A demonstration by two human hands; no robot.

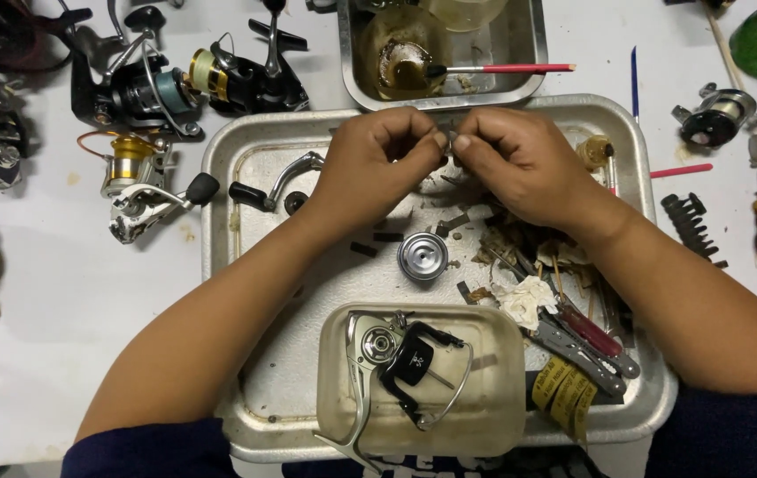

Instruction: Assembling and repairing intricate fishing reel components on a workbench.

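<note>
Beyond the reel body soaking in its small tub, both hands, left hand and right hand, pinch closed on a tiny reel part over the metal tray, seemingly mid-fitting, so steady fingertip alignment comes next.

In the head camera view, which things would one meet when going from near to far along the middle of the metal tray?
Beige plastic tub with a dismantled silver reel body → small round silver spool → left hand and right hand, fingertips pinching together a small part → steel container with brown grease, beyond the large metal tray.
</note>
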